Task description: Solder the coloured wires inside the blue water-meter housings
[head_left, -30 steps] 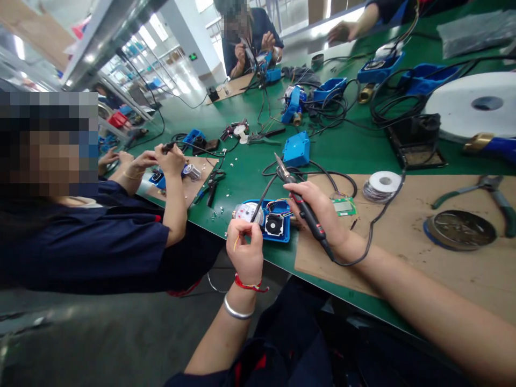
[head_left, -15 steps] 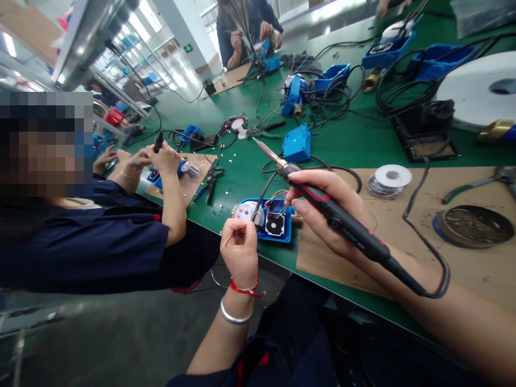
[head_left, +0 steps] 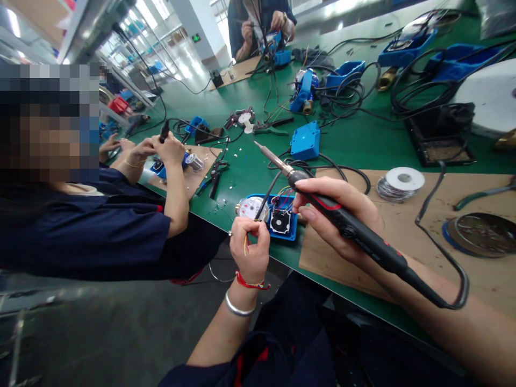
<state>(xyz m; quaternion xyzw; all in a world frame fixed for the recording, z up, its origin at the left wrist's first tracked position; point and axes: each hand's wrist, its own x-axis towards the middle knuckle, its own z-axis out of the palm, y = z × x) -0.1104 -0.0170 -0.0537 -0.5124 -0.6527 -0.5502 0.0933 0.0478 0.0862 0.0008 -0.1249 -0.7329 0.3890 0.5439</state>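
Observation:
My right hand grips a black soldering iron like a pen, its bare metal tip pointing up and left above the bench. Between the fingertips of my left hand are pinched thin wires, yellow and reddish, at the end of a black cable. Just beyond that hand lies a blue water meter with its box open, showing a white round dial, a black square part and several coloured wires. The iron's tip is apart from the wires.
A solder spool, a round tin and green-handled pliers are on the cardboard at right. A blue box stands behind the meter. On the left a co-worker's arm reaches over the bench; another person works across it.
The view has shifted slightly, so most things sit a little further right. My left hand has turned a bit, still pinching the wires; the soldering iron stays raised in my right hand.

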